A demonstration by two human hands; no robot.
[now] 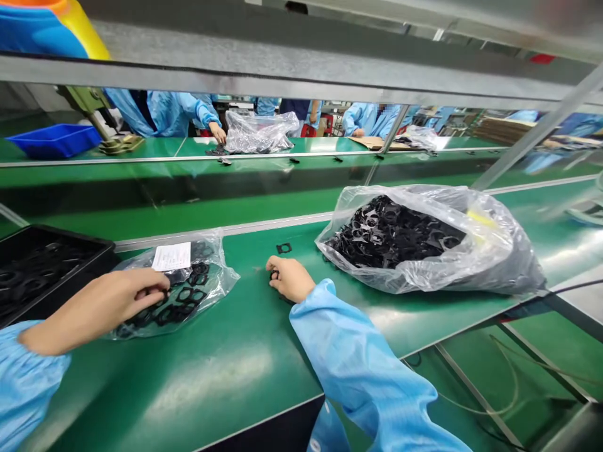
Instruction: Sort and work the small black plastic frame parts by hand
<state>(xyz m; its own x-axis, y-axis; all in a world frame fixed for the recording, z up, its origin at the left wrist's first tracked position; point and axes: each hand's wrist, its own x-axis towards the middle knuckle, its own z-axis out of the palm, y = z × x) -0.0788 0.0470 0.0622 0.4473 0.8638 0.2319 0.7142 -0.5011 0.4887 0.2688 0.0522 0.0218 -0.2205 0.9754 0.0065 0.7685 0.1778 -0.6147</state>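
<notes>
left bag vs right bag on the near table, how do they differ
The left bag is small and lies fairly flat; the right bag is bigger and bulges. A white label lies on the left bag, while the right bag shows a yellow patch. Both are clear plastic and hold black parts.

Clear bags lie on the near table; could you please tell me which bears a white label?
The smaller bag, at the left hand, bears the white label; the larger bag shows a yellow patch instead.
</notes>
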